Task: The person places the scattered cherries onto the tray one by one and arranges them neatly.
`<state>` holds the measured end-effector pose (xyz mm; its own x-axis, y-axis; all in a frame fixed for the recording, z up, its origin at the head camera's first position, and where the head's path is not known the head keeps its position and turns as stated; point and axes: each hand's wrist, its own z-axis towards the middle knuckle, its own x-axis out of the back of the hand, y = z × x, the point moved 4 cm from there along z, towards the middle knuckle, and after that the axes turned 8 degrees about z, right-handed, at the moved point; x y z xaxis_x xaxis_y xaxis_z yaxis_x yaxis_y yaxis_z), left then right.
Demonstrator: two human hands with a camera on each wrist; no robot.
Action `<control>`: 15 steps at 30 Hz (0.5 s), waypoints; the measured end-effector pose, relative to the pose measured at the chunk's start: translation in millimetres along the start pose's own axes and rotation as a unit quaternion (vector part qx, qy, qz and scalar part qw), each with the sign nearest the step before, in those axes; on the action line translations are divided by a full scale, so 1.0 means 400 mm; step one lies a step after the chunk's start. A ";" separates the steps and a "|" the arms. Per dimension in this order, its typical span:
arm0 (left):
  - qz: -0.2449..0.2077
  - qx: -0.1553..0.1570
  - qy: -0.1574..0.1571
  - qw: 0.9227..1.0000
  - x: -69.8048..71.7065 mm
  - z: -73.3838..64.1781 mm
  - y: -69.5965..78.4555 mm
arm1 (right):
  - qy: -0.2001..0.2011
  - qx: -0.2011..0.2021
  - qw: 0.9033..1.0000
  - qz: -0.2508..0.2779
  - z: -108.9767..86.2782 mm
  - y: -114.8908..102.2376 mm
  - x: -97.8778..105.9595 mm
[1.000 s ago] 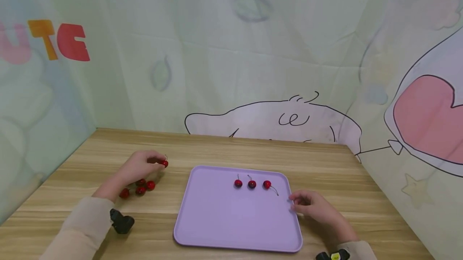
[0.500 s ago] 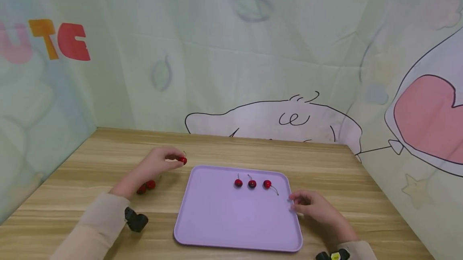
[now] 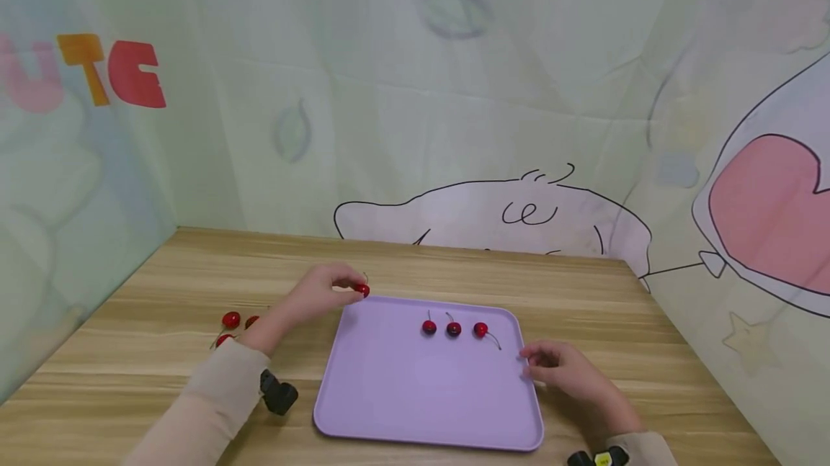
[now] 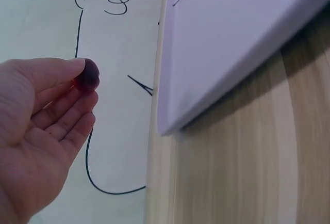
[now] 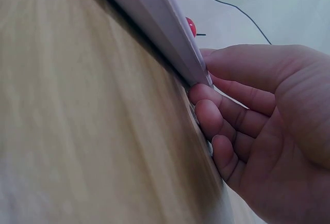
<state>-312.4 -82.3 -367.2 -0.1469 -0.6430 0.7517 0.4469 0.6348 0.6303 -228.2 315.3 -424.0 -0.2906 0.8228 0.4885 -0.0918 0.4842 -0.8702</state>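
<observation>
Left hand [image 3: 320, 292] — pinches cherry [image 4: 87, 77] | table cherries [image 3: 230, 320] — head view only

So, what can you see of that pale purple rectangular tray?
The pale purple rectangular tray looks plastic, with rounded corners and a low raised rim. It lies flat on the brown wood-grained table, bearing three shiny red cherries near its far edge. The person's bare right hand pinches its right edge.
</observation>
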 end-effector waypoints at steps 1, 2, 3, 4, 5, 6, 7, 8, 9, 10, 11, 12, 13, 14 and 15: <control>-0.001 0.000 -0.003 1.000 -0.006 0.002 0.007 | 0.000 -0.001 1.000 0.001 0.000 0.000 0.000; -0.003 -0.001 -0.005 1.000 -0.011 0.004 0.013 | 0.000 -0.001 1.000 0.002 0.000 0.001 0.000; -0.002 -0.002 -0.005 1.000 -0.017 0.006 0.020 | 0.001 -0.002 1.000 0.004 0.000 0.001 0.000; -0.004 -0.002 -0.006 1.000 -0.022 0.008 0.027 | 0.001 -0.003 1.000 0.005 0.000 0.001 0.000; -0.006 -0.001 -0.007 1.000 -0.027 0.010 0.033 | 0.001 -0.004 1.000 0.007 -0.001 0.002 0.000; -0.007 -0.002 -0.008 1.000 -0.031 0.012 0.039 | 0.001 -0.004 1.000 0.009 -0.001 0.002 0.001; -0.009 -0.003 -0.009 1.000 -0.036 0.014 0.044 | 0.001 -0.004 1.000 0.009 -0.001 0.002 0.001; -0.010 -0.003 -0.009 1.000 -0.041 0.016 0.048 | 0.001 -0.004 1.000 0.009 -0.001 0.001 0.001; -0.012 -0.004 -0.010 1.000 -0.046 0.018 0.052 | 0.001 -0.004 1.000 0.009 -0.001 0.001 0.001; -0.014 -0.004 -0.011 1.000 -0.052 0.019 0.054 | 0.001 -0.004 1.000 0.010 -0.001 0.001 0.001; -0.013 -0.005 -0.012 1.000 -0.057 0.021 0.056 | 0.000 -0.003 1.000 0.010 -0.001 0.001 0.001; -0.013 -0.009 -0.014 1.000 -0.063 0.022 0.058 | 0.000 -0.003 1.000 0.010 -0.001 0.001 0.001; -0.013 -0.009 -0.015 1.000 -0.068 0.023 0.059 | 0.000 -0.003 1.000 0.009 -0.001 0.000 0.001; -0.013 -0.012 -0.016 1.000 -0.074 0.025 0.060 | -0.001 -0.002 1.000 0.009 -0.001 0.000 0.001; -0.014 -0.015 -0.018 1.000 -0.079 0.026 0.061 | -0.001 -0.002 1.000 0.008 -0.001 -0.001 0.001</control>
<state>-306.1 -42.0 -373.5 -0.1908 -0.6447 0.7403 0.4676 0.6034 0.6460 -227.8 315.7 -423.7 -0.2938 0.8301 0.4740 -0.0824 0.4720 -0.8777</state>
